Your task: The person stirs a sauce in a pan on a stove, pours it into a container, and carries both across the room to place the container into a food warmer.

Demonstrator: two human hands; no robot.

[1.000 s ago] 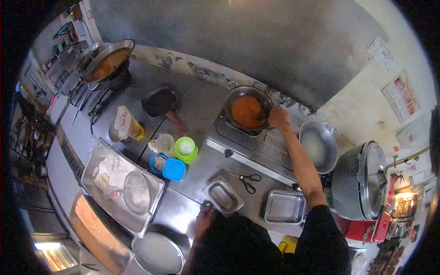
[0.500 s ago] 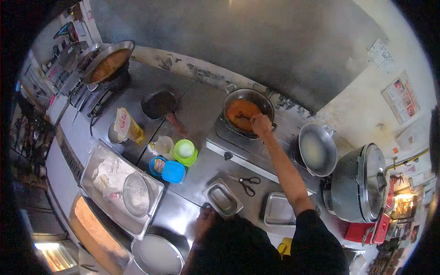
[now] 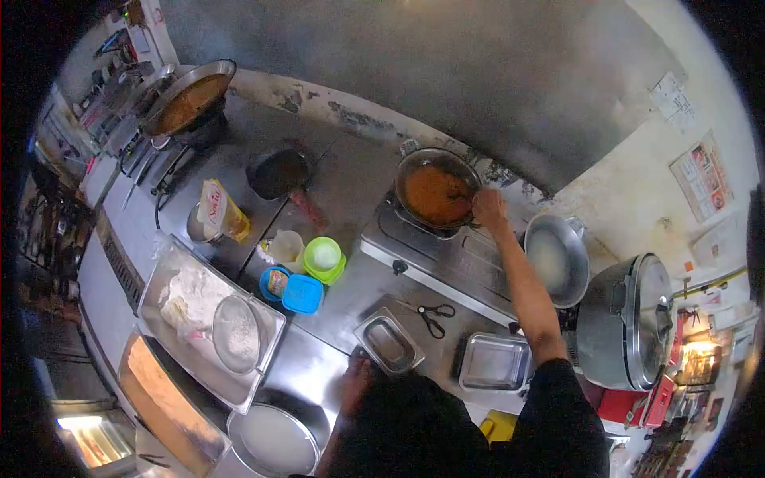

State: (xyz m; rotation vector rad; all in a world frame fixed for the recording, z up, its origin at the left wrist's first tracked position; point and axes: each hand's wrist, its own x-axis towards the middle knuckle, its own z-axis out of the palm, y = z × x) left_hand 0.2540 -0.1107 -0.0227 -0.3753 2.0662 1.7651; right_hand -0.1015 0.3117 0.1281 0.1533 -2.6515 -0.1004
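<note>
Above the right rim of a dark two-handled wok point(image 3: 414, 217) is my right hand point(image 3: 489, 209), its fingers closed. Something dark runs from it into the orange-brown food point(image 3: 434, 193); I cannot tell what it is. The wok sits on the left burner of a gas stove point(image 3: 430, 275). Down near the counter's front edge, my left hand point(image 3: 355, 384) is beside a small metal pan point(image 3: 390, 342). Its fingers are dark and partly hidden. Black-handled scissors point(image 3: 432, 321) lie just past that pan.
A second wok point(image 3: 555, 259) with pale liquid stands right, beside a large lidded pot point(image 3: 612, 323). A metal tray point(image 3: 496, 362) lies nearer. To the left are blue and green tubs point(image 3: 303, 295), an oil pouch point(image 3: 223, 213), a frying pan point(image 3: 277, 174) and a flour bin point(image 3: 267, 319) with a sieve.
My right hand has moved from over the food to the right rim of the wok. My left hand stays beside the small metal pan. The view has shifted slightly.
</note>
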